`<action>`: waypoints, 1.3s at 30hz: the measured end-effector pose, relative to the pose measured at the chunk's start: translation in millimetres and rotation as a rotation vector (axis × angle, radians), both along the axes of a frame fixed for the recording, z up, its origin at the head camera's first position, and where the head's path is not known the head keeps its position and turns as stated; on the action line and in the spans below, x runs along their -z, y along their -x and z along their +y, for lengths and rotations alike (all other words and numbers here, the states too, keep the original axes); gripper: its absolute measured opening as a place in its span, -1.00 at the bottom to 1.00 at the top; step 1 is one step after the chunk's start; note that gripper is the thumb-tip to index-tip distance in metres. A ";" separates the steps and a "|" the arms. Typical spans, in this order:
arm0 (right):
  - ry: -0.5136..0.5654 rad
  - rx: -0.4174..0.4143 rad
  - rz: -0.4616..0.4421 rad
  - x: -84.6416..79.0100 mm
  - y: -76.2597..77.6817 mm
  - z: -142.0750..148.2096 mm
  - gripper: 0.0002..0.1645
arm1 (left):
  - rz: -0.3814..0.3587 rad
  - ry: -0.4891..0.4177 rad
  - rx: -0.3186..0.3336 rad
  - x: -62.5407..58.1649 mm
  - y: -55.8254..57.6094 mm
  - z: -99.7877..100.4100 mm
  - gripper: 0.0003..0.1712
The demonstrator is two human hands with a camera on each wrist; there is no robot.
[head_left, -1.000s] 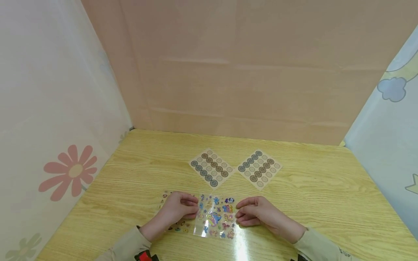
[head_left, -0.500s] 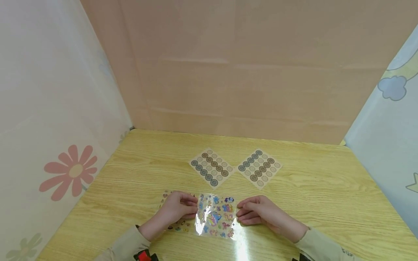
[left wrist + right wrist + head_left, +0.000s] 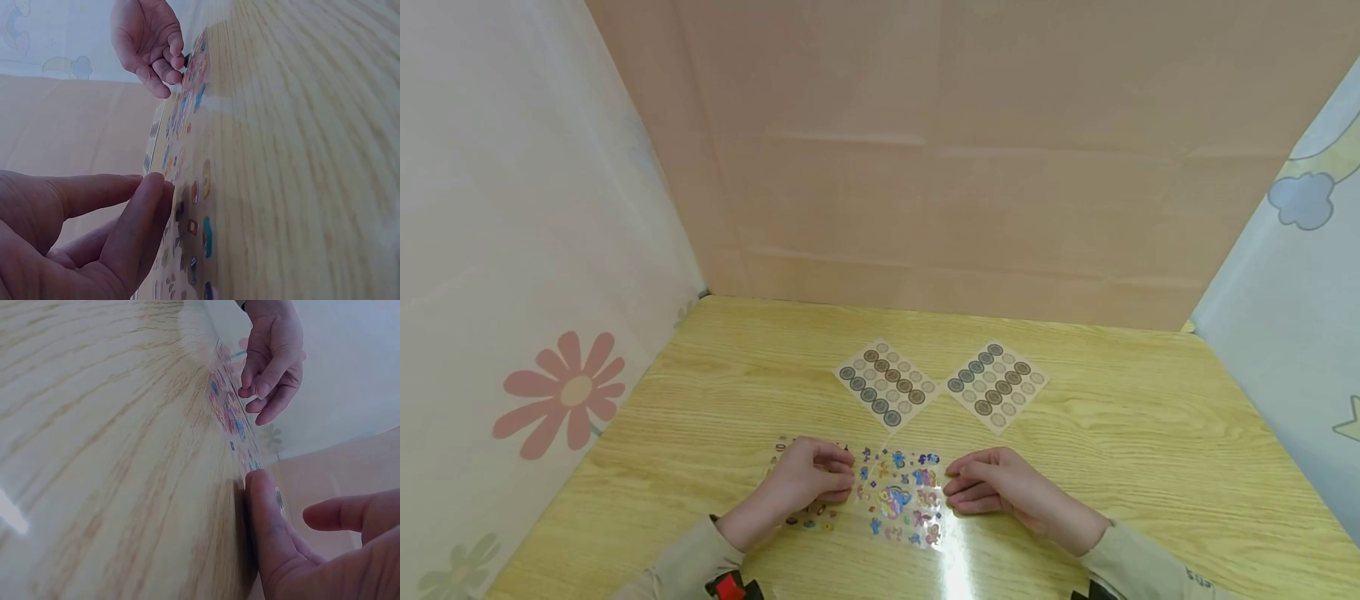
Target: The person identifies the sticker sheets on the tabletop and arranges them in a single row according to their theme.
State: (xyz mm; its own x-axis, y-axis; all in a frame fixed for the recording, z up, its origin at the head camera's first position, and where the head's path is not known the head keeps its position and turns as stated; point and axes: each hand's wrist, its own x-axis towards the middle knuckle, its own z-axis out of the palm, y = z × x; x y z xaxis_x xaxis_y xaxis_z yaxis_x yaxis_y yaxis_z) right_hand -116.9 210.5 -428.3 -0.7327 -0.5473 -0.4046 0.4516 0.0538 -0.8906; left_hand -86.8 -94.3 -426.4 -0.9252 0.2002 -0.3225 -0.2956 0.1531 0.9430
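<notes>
A clear sticker sheet point(image 3: 895, 502) with colourful cartoon animal stickers lies on the table in front of the person. My left hand point(image 3: 811, 477) is at its left edge, over a second clear sheet of small stickers point(image 3: 808, 524) that it partly covers. In the left wrist view, the left thumb and fingertips come close together beside the stickers, with nothing visible between them. My right hand point(image 3: 988, 482) rests at the right edge of the animal sheet, fingers loosely bent. In the right wrist view, its thumb stands apart from the fingers point(image 3: 265, 512).
Two pale sheets of round stickers lie turned like diamonds farther back, one on the left point(image 3: 886, 385) and one on the right point(image 3: 997, 387). A tan backdrop point(image 3: 955, 167) rises behind the wooden table point(image 3: 1120, 400), with patterned sheets at both sides.
The animal sticker sheet has shifted slightly to the right, and the bright glare on its left part has gone. Both hands have stayed almost in place.
</notes>
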 end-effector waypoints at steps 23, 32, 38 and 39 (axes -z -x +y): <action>0.030 0.010 0.019 -2.4 5.4 4.6 -0.56 | -0.053 -0.098 0.081 -0.9 3.0 4.0 -0.59; 0.112 -0.023 0.000 -4.9 19.0 9.8 -0.48 | -0.062 -0.172 0.084 -9.1 7.1 3.6 -0.49; 0.146 -0.060 0.031 -10.8 29.1 16.7 -0.44 | -0.049 -0.187 0.073 -18.8 15.9 -1.7 -0.44; 0.149 -0.060 0.031 -11.2 31.2 18.0 -0.43 | -0.047 -0.191 0.070 -20.0 17.9 -3.1 -0.43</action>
